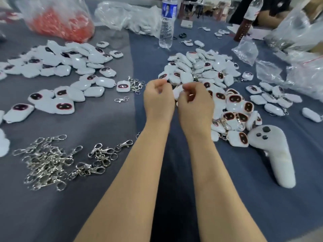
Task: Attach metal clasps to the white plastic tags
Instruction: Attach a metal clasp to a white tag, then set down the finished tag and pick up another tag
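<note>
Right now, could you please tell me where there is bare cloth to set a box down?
Bare cloth lies on the near side of the clasp pile and right of the white controller. A strip also runs from the water bottle down between the left tag heap and right tag heap, both crowded.

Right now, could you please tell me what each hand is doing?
Left hand: fingers curled; whether it holds anything cannot be told.
Right hand: grips a white plastic tag.

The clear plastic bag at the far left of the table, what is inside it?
A heap of small red pieces fills the lower part of the clear plastic bag, seen through the film. What they are, and anything beneath the heap, is hidden.
</note>
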